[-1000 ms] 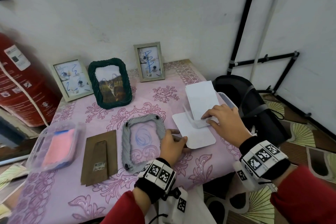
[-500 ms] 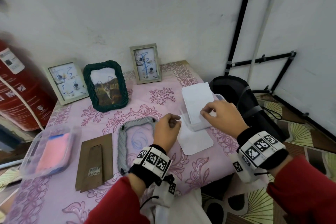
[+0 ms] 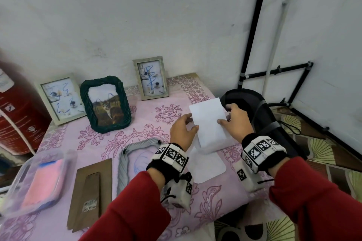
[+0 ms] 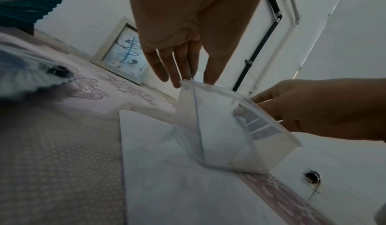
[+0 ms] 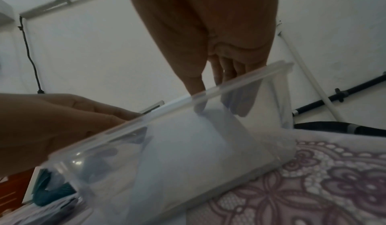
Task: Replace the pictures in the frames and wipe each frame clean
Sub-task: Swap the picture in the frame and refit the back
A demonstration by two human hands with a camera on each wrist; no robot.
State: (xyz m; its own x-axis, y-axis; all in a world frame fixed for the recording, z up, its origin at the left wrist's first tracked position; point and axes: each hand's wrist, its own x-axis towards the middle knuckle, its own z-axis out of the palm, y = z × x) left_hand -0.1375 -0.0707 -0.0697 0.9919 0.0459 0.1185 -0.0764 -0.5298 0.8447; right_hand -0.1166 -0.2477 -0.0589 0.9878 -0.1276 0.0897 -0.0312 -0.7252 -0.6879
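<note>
A white sheet [image 3: 209, 123] stands upright in a tilted clear plastic box [image 3: 217, 147] at the table's right side. My left hand [image 3: 183, 129] pinches the sheet's left edge, thumb in front. My right hand [image 3: 234, 121] pinches its right edge, with its fingers [image 5: 238, 103] down inside the clear box [image 5: 188, 154]. In the left wrist view my left fingers [image 4: 177, 73] meet the box [image 4: 219, 129] at its rim. A grey rope frame [image 3: 125, 160] lies flat by my left forearm, its brown backing board [image 3: 90, 191] beside it.
Three frames stand against the wall: a pale one [image 3: 58, 98], a dark green rope one [image 3: 105, 103] and a pale one [image 3: 150, 77]. A clear tub holding a pink cloth [image 3: 39, 182] sits front left. A white lid [image 3: 205, 166] lies under the box. A black bag [image 3: 260, 115] is off the table's right edge.
My left hand has left the grey frame and moved right to the white sheet's left edge. My right hand has shifted up the sheet's right side.
</note>
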